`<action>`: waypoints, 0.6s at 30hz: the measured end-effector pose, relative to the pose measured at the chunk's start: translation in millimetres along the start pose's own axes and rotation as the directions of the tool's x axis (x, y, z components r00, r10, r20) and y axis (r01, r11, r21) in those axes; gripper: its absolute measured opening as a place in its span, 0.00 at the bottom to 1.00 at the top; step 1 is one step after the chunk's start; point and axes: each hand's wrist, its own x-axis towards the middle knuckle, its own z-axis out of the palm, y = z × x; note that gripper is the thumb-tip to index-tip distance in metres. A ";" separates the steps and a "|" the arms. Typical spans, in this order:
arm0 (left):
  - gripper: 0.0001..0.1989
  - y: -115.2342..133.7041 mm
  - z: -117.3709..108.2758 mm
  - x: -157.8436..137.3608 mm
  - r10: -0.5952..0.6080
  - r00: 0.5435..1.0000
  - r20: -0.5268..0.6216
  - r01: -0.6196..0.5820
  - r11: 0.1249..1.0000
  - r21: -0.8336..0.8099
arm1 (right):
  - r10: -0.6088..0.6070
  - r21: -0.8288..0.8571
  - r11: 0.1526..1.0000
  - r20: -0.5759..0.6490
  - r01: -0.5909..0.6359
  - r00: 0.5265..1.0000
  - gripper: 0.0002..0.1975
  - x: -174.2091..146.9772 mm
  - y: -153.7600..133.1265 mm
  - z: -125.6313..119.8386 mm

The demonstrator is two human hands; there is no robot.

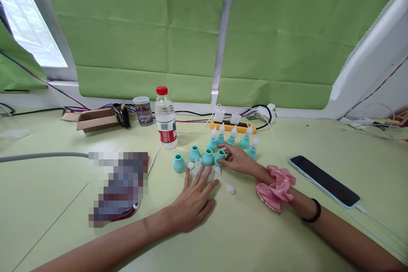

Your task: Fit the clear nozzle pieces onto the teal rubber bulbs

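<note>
My right hand [237, 158] has its thumb and fingers around a small teal rubber squeeze bulb [219, 159] with an open neck. My left hand [195, 199] lies with fingers spread, its fingertips at several clear plastic pieces [198, 162]. More open-necked bulbs [179, 163] stand upright left of the held one. Behind my right hand, several teal bulbs [245, 141] carry translucent pointed nozzles [256, 140]. Two loose nozzles lie near my left fingertips, one a small white nozzle [230, 189] on the table.
A water bottle [166, 125] with a red cap, a can [143, 111] and an open cardboard box [99, 120] stand behind. A yellow power strip [234, 126] with chargers and cables lies along the wall. At right a phone [325, 180] is plugged in; a blurred-out item [123, 191] lies left.
</note>
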 end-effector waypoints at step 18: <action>0.20 4.6 -14.5 -9.2 0.134 0.913 -0.386 -0.207 0.966 -0.155 | 0.064 -0.386 0.921 0.022 -0.051 0.998 0.05 -18.6 -22.4 -86.0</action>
